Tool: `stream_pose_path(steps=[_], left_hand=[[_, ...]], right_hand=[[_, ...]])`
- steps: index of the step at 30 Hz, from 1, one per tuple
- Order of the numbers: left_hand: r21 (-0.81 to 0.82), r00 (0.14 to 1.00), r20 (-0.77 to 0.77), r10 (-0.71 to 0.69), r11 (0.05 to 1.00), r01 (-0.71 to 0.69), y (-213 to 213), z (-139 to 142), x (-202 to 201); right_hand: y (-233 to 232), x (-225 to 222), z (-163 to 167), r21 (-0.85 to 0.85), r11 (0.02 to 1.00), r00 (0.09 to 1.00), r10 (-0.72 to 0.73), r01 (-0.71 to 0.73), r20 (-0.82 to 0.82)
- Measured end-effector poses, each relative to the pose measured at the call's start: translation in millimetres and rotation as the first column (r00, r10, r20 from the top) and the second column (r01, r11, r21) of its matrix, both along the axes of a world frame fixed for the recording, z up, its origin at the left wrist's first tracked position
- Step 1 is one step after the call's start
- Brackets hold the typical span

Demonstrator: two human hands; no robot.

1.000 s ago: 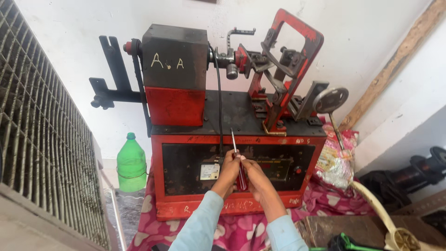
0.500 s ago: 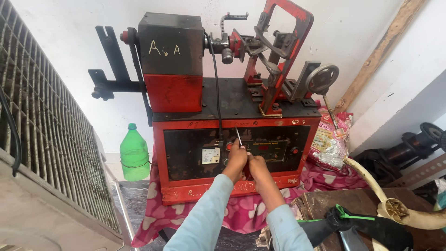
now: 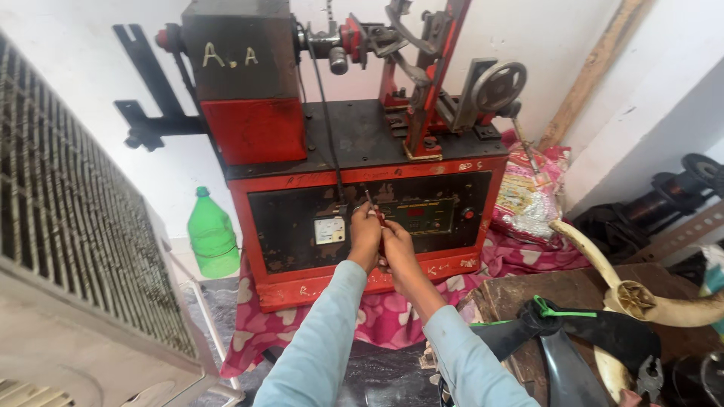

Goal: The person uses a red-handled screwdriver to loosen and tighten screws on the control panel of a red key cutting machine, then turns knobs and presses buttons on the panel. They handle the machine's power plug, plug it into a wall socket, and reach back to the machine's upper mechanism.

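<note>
Gripping thin rod, left hand, right hand

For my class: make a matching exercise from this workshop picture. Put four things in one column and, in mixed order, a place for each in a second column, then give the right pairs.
Things:
1. green plastic bottle
2. pulley wheel
3. small white meter
4. floral pink cloth

Places:
A. on top of the red machine, at its right end
B. under the machine's base
C. on the floor left of the machine, by the wall
D. on the dark front panel, just left of the two hands

Pairs: 1-C, 2-A, 3-D, 4-B
</note>
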State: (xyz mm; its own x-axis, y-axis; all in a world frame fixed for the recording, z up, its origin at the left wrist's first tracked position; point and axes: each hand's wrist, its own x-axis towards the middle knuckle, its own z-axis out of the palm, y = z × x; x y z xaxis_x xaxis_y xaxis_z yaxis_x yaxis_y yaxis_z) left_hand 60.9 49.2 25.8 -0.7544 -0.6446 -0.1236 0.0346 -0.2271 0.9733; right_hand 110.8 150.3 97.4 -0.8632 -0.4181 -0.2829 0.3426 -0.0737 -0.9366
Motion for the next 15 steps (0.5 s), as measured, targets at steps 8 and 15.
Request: stream_pose_path(steps=[8,15], left_hand=[[-0.025,0.998,0.059,-0.025,0.999,0.026,1.8,26.8,21.4],[-0.145,0.995,0.093,-0.021,0.989,0.035,-0.4,27.3,18.0]], right_hand=[[-3.1,2.9,-7.2,-0.028,0.999,0.998,-0.016,0.014,-0.059],[-2.6,-1.5,-5.3,-0.029,0.999,0.995,0.029,-0.031,-0.091]])
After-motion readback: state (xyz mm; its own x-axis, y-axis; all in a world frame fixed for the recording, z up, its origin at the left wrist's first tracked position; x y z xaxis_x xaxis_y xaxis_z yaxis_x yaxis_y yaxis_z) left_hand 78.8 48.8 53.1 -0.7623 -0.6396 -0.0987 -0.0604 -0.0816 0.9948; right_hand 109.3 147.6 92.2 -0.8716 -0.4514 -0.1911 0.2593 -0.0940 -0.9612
